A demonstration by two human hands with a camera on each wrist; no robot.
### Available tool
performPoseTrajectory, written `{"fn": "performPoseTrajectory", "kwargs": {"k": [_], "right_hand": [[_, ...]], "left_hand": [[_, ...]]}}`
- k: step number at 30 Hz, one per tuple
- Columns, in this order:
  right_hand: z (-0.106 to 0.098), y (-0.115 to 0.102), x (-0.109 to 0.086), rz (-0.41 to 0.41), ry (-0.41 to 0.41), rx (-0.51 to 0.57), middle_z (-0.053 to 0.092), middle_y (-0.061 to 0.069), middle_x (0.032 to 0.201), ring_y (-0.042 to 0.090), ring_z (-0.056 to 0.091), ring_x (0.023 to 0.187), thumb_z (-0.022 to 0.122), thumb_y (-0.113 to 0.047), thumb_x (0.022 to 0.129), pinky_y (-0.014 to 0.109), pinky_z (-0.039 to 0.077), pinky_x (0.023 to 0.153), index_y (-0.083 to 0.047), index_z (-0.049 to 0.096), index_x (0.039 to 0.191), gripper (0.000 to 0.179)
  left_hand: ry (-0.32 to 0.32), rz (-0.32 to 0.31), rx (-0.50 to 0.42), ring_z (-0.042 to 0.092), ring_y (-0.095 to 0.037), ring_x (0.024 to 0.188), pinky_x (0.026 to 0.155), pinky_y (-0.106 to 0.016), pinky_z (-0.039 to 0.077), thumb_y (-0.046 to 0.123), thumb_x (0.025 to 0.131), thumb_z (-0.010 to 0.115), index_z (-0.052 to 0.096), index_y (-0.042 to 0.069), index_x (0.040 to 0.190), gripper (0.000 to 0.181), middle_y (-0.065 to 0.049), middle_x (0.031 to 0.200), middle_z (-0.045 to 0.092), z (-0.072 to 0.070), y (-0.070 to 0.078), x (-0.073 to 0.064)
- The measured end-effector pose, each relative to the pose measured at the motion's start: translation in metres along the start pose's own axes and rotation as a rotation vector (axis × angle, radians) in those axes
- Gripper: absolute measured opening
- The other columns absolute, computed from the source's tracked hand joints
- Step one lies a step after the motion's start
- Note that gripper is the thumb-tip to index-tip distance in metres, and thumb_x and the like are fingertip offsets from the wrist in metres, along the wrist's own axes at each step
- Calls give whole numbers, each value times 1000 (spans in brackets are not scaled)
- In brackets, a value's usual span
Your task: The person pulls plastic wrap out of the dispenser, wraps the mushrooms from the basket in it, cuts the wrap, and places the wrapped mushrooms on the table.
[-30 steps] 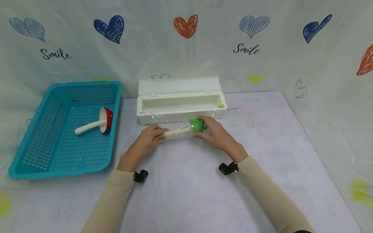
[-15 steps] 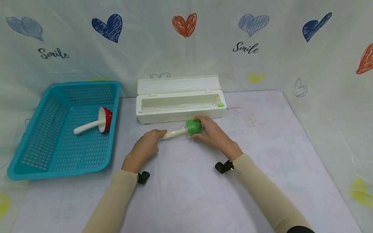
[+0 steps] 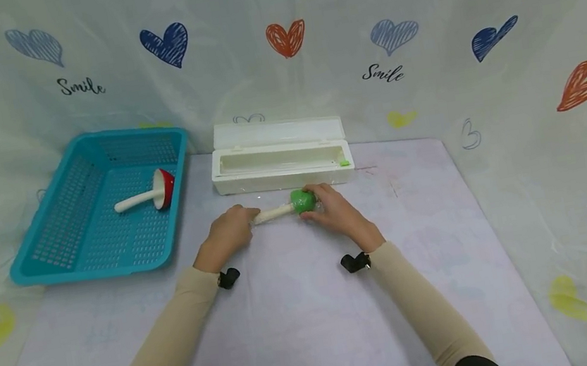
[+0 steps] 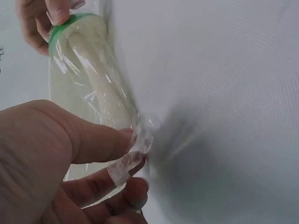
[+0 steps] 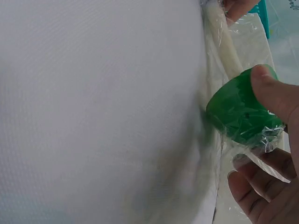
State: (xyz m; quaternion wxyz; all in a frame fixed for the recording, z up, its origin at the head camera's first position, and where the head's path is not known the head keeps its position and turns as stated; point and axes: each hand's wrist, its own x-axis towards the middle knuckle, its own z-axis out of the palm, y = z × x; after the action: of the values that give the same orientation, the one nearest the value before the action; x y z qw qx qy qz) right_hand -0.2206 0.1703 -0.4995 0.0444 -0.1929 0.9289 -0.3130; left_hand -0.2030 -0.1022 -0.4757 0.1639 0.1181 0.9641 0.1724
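A mushroom-shaped piece with a green cap [image 3: 303, 200] and a long white handle [image 3: 275, 213] lies across the space between my hands, wrapped in clear cling film. Just past the handle's end, my left hand [image 3: 230, 232] pinches the gathered cling film [image 4: 140, 137] between thumb and finger. At the other end my right hand [image 3: 334, 211] holds the cap, its thumb pressed on the green side. The right wrist view shows crumpled film [image 5: 268, 139] bunched over the cap's top, with the lower fingers spread below.
Behind the hands stands a long white cling film box [image 3: 281, 180], lid raised, with a small green piece [image 3: 345, 162] on its right front. To the left, a blue basket [image 3: 95, 274] holds a similar piece with a red cap [image 3: 169, 188] and white handle.
The wrapped piece and both hands have shifted slightly left and toward me. Loose film once stretching up to the box now lies around the piece, clear of the box.
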Motion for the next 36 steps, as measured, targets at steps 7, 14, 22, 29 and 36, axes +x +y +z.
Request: {"fn": "performPoseTrajectory", "kwargs": {"k": [7, 14, 22, 29, 36], "right_hand": [[-23, 14, -3, -50, 187, 27, 60, 17, 136, 34, 59, 122, 65, -28, 103, 47, 55, 96, -4, 59, 139, 44], [-46, 41, 4, -12, 491, 14, 62, 22, 126, 36, 60, 115, 66, -10, 100, 46, 54, 85, 0, 68, 124, 26], [-44, 54, 13, 140, 494, 146, 49, 27, 139, 42, 48, 131, 74, -24, 96, 54, 42, 108, 4, 58, 133, 49], [-30, 52, 10, 276, 586, 306, 61, 19, 97, 29, 53, 90, 73, -37, 95, 36, 43, 79, 3, 70, 103, 41], [-27, 52, 6, 303, 423, 252, 74, 17, 98, 26, 64, 89, 66, -29, 100, 31, 49, 75, -1, 77, 109, 32]], "left_hand": [[109, 69, -18, 63, -37, 115, 91, -52, 56, 4, 95, 65, 57, 5, 145, 50, -22, 132, 61, -2, -3, 5], [145, 127, -23, 58, -38, 125, 99, -54, 51, 11, 98, 67, 58, 7, 144, 48, -20, 138, 61, -12, 19, 14], [201, 210, -60, 63, -32, 122, 101, -46, 53, 14, 100, 65, 65, 8, 136, 36, -14, 131, 68, -22, 56, 36], [195, 255, -96, 65, -26, 118, 96, -40, 56, 14, 101, 62, 68, 10, 133, 33, -10, 127, 69, -29, 79, 56], [149, 290, -117, 65, -25, 113, 93, -39, 56, 14, 102, 60, 69, 8, 131, 30, -11, 124, 70, -31, 95, 73]]}}
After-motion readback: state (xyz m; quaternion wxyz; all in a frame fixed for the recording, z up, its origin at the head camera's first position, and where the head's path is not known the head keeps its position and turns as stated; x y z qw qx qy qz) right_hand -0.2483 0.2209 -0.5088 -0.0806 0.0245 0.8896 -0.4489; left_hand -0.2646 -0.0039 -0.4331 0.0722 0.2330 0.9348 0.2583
